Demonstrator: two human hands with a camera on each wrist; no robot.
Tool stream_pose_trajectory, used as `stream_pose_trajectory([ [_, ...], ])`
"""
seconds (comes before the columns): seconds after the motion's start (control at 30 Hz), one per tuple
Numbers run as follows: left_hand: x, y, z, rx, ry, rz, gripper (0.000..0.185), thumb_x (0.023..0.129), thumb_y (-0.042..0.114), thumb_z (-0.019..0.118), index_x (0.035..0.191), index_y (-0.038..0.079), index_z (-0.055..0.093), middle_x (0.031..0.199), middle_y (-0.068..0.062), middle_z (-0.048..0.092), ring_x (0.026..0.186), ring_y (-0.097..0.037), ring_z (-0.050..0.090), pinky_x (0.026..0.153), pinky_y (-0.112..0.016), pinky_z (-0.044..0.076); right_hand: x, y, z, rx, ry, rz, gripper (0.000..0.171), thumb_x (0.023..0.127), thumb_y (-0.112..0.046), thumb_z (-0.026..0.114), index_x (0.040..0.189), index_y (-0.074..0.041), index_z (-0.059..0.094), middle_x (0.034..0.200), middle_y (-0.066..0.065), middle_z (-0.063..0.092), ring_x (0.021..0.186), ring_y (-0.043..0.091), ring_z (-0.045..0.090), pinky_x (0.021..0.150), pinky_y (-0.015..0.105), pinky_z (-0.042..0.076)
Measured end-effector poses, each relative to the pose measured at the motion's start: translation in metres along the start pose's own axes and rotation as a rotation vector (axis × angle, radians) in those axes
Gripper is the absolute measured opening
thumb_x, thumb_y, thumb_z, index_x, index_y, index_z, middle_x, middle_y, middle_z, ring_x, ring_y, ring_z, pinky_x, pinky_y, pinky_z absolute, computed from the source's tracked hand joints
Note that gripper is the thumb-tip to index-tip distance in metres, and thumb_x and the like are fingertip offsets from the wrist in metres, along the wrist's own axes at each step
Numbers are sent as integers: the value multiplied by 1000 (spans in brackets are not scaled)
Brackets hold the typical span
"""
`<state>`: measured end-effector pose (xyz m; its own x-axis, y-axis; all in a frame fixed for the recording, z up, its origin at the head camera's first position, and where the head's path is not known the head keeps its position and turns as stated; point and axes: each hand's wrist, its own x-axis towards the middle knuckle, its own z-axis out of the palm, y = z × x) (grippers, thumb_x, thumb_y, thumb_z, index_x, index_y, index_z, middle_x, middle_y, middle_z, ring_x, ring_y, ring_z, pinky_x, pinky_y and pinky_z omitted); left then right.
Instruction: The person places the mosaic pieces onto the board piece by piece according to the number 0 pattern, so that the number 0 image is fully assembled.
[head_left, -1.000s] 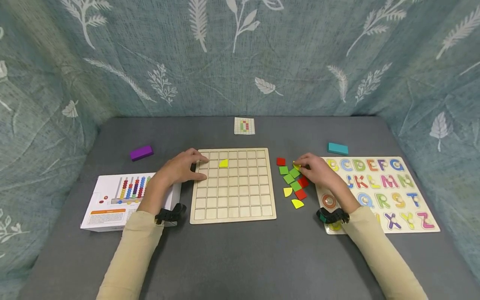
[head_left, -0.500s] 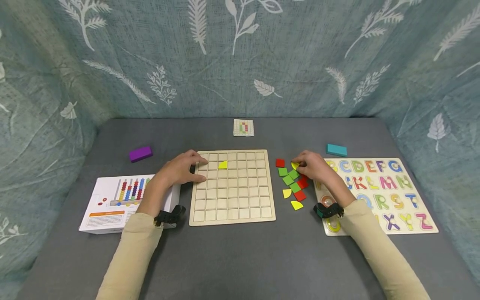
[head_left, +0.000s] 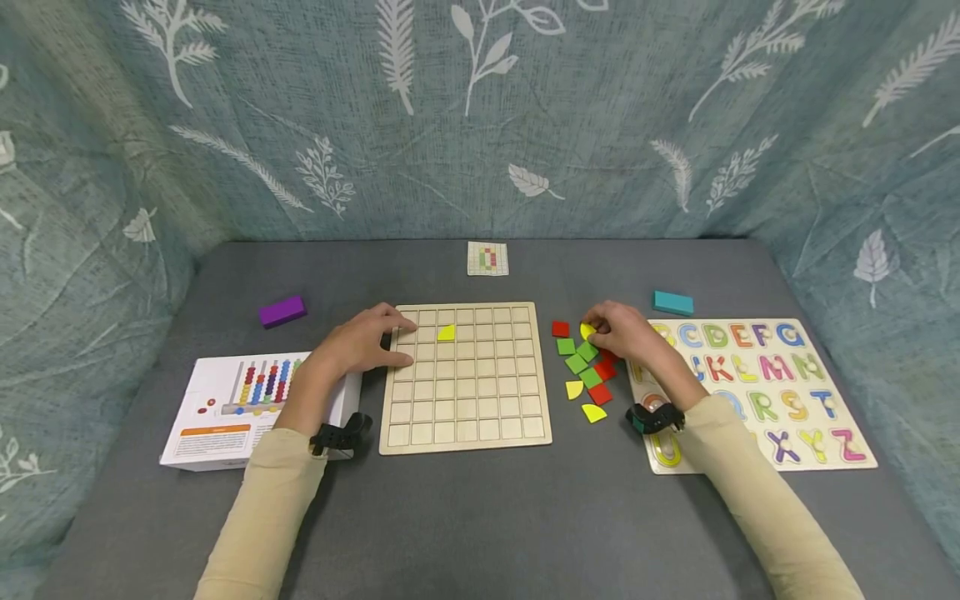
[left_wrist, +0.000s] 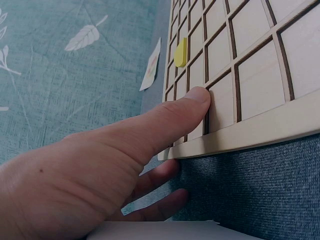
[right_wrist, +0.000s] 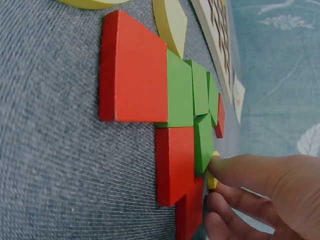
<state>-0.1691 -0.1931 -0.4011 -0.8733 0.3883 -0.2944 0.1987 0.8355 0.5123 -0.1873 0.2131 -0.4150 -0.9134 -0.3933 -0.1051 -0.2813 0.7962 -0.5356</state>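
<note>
In the head view, my left hand [head_left: 362, 340] rests at the left edge of a wooden grid board [head_left: 465, 451]. The left wrist view shows the thumb lying straight on the board's surface, with other fingers beside its edge. One yellow tile [head_left: 447, 333] sits in a cell near the board's top. Right of the board, my right hand [head_left: 632, 335] pinches a yellow quarter-circle tile [head_left: 587, 331] between thumb and fingers. The right wrist view shows that tile [right_wrist: 214, 181] low beside a green square tile [right_wrist: 203, 145], partly hidden by the thumb.
Red, green and yellow tiles [head_left: 576, 363] lie loosely grouped right of the board. A patterned card [head_left: 487, 258] is behind it. Left stands a white abacus box [head_left: 206, 408], with a purple block [head_left: 282, 312] behind. An alphabet board [head_left: 813, 400] and a teal block [head_left: 673, 302] are right.
My right hand has shifted slightly left with the yellow quarter-circle tile at its fingertips. The left hand stays at the board's edge. The head view has tilted a little.
</note>
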Motion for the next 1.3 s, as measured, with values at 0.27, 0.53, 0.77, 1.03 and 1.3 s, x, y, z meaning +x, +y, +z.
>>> stream_pose_trajectory([
  [0.27,1,-2,1,7,-6,3,56,86,32,73,137,16,56,138,-9,46,131,-34,43,100,-59,40,2,2,2,-12,-2,-12,26,90,-4,65,114,3,68,101,19,62,92,30,60,80,42,51],
  [0.53,1,-1,2,39,-7,-2,56,86,34,73,137,18,56,136,-8,47,126,-33,46,96,-57,42,2,3,4,-41,-2,25,22,88,-9,70,104,5,68,98,20,62,87,29,60,75,39,51],
  [0.77,1,-2,2,14,5,-2,56,86,32,74,137,16,56,137,-9,46,128,-33,46,99,-57,41,6,5,3,-79,22,-12,17,86,-11,72,95,2,66,95,18,60,84,28,58,76,41,50],
  [1.03,1,-2,3,16,4,-15,57,86,34,74,137,17,56,138,-9,46,130,-34,44,99,-58,41,6,8,4,-68,19,-115,10,89,-9,69,96,-2,67,92,16,58,80,25,53,71,37,45],
  [1.3,0,-1,2,6,-1,11,56,86,31,73,137,14,56,139,-10,45,130,-35,44,101,-58,40,3,6,-2,-82,-41,-95,18,87,-1,66,105,-2,70,97,19,58,87,31,59,76,42,50],
])
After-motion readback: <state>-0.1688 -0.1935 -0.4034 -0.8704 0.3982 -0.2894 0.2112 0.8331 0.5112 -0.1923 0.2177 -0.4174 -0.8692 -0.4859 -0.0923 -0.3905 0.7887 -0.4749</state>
